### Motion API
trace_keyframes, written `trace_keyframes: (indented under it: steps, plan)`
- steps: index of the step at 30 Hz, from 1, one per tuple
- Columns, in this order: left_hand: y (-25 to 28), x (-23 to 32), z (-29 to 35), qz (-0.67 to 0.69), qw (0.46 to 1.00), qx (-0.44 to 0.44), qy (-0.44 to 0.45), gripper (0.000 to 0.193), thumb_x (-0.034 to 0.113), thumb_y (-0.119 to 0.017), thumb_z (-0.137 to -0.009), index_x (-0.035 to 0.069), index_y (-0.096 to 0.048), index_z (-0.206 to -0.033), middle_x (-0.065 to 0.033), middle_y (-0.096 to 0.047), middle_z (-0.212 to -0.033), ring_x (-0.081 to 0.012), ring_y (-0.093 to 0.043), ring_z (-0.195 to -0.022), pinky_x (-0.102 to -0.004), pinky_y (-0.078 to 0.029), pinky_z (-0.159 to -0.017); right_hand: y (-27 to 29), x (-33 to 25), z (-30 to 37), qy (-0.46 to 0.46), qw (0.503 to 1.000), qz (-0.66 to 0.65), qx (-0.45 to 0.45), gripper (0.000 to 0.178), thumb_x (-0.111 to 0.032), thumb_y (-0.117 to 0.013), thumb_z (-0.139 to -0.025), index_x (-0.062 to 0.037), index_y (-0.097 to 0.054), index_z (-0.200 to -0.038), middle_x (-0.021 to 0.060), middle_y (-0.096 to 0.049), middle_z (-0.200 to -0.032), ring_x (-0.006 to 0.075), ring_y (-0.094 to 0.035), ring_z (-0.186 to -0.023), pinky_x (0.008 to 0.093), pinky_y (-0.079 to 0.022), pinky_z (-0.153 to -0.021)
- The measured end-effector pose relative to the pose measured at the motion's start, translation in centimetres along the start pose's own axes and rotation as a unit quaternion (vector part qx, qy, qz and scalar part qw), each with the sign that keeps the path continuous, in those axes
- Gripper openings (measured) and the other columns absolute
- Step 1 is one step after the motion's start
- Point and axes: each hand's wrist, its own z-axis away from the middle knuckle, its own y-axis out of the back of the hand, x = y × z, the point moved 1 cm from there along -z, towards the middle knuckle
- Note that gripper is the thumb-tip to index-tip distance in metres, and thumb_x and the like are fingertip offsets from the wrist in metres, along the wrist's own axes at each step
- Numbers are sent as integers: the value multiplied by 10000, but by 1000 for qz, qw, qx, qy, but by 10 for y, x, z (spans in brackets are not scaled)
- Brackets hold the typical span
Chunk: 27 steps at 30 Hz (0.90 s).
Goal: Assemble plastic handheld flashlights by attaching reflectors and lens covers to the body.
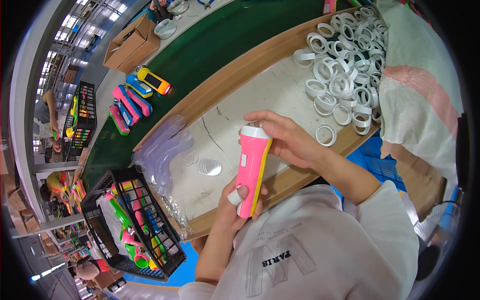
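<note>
A pink flashlight (247,167) with a yellow side strip and a small white switch stands nearly upright before my chest. My left hand (226,209) is closed around its lower end, with a white wrap (234,198) near the thumb. At the top, my right hand (289,139) grips the white ring (255,132) on the flashlight's head, fingers bent over the rim. A few clear round discs (210,167) lie on the tray just left of the flashlight. Beyond them are long stacks of clear, purplish discs (162,145).
Loose white rings (345,75) heap up at the tray's right end, beside a woven sack (420,70). A black crate (132,225) of colourful flashlight parts stands left. Several flashlights (131,102) rest on the green belt (200,60), near a cardboard box (132,44). Other people work far left.
</note>
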Motion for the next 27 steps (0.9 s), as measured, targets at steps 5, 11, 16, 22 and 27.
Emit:
trace_keyframes:
  steps: [5, 11, 16, 22, 27]
  plan:
    - [-14, -14, 3, -455, 866, 155, -139, 643, 271, -779, -782, 6, -450, -1268, -119, -607, -1079, -244, -639, -876, -341, -531, -742, -9, 16, 3, 28, 998, -51, -17, 436, -286, -593, -929, -72, -450, -1281, 146, -561, -1175, 288, -560, -1157, 425, -465, -981]
    - [-42, -19, 9, -487, 843, 191, -127, 651, 172, -813, -727, 23, -434, -1235, -103, -631, -1047, -197, -629, -895, -330, -505, -790, -25, 20, 7, 116, 992, -45, -18, 350, -278, -659, -839, -88, -480, -1073, 138, -584, -1044, 306, -596, -1084, 428, -485, -960]
    - [-46, -34, 21, -91, 994, 2, 64, 565, 28, -725, -732, 46, -444, -1222, -97, -594, -822, -183, -608, -666, -294, -494, -592, -22, 38, 13, 62, 970, -191, -136, 436, -388, -681, -772, -85, -477, -1009, 138, -578, -976, 317, -617, -1003, 425, -516, -907]
    - [-37, -33, 21, -285, 950, 116, -56, 378, 56, -695, -782, 42, -479, -1092, -56, -583, -851, -172, -589, -723, -283, -487, -668, -33, 23, 18, 57, 997, -37, -22, 333, -210, -681, -790, -71, -496, -1030, 141, -620, -978, 280, -644, -957, 416, -508, -890]
    - [-31, -24, 4, -481, 832, 220, -168, 370, 83, -703, -759, 19, -471, -1040, -151, -629, -838, -265, -646, -723, -335, -504, -669, -43, 18, 8, 87, 990, 100, 43, 268, -97, -626, -809, -68, -485, -1036, 139, -611, -968, 251, -635, -953, 382, -509, -851]
